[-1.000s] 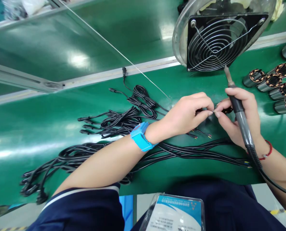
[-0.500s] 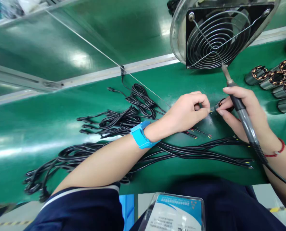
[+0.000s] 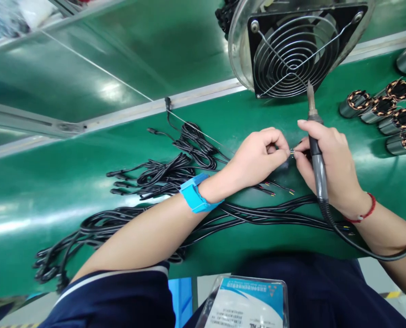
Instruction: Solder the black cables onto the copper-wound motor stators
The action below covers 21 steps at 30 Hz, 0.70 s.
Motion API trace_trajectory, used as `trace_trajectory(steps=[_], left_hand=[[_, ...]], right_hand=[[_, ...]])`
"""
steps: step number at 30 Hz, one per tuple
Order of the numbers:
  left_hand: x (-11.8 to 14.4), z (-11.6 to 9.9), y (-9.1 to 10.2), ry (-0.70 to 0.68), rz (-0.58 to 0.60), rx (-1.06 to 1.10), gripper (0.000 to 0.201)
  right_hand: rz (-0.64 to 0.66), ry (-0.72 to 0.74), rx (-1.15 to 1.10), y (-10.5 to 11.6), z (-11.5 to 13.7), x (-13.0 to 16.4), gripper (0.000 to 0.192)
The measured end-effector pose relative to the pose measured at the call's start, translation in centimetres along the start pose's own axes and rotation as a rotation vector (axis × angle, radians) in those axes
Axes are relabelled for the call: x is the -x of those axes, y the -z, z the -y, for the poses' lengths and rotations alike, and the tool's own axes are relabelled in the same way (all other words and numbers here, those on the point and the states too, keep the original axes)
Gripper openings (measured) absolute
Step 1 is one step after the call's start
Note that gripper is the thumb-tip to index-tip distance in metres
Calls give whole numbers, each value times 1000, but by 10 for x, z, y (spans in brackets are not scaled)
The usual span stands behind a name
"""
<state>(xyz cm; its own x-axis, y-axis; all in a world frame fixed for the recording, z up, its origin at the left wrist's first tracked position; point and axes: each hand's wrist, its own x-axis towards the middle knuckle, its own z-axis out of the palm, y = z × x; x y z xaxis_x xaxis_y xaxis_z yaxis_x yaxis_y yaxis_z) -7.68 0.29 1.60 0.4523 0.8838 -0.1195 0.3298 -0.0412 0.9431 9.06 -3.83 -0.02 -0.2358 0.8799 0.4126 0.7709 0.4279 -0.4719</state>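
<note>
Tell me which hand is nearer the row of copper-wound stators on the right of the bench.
Right. The right hand, gripping the soldering iron, sits just left of the stators. The left hand lies farther left, beyond the right hand, pinching a thin wire end.

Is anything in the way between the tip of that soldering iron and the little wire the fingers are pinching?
Nothing visible blocks it. The soldering iron lies in the right hand, its tip pointing up toward the fan, away from the thin wire that both the left hand and the right pinch.
</note>
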Motion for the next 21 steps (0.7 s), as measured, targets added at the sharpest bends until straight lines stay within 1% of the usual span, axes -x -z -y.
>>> trace_trajectory(steps=[2, 4, 6, 8, 9, 11, 13, 15, 17, 19, 21], left_hand=[[1, 0, 0, 12, -3, -3, 11], [1, 1, -1, 17, -1, -5, 11], [1, 2, -2, 13, 4, -9, 11], [1, 3, -3, 10, 6, -11, 12], [1, 4, -3, 10, 5, -11, 12], [1, 4, -3, 18, 1, -16, 12], [1, 4, -4, 28, -7, -20, 13], [1, 4, -4, 32, -12, -13, 14], [2, 4, -4, 27, -17, -2, 14], [2, 4, -4, 25, -20, 6, 15], [1, 3, -4, 30, -23, 12, 15]], right_hand=[[1, -9, -59, 6, 0, 3, 44], [-44, -13, -156, 13, -2, 8, 46], [-136, -10, -258, 18, -5, 12, 48], [-246, 16, -320, 23, -9, 14, 45], [-295, 34, -323, 25, -10, 15, 42], [-338, 30, -300, 30, -11, 18, 33], [-327, -12, -306, 35, -11, 21, 23], [-256, -78, -377, 40, -10, 24, 12], [-167, -101, -435, 42, -10, 25, 10], [-120, -78, -429, 42, -10, 24, 11], [-127, -5, -406, 41, -9, 22, 10]])
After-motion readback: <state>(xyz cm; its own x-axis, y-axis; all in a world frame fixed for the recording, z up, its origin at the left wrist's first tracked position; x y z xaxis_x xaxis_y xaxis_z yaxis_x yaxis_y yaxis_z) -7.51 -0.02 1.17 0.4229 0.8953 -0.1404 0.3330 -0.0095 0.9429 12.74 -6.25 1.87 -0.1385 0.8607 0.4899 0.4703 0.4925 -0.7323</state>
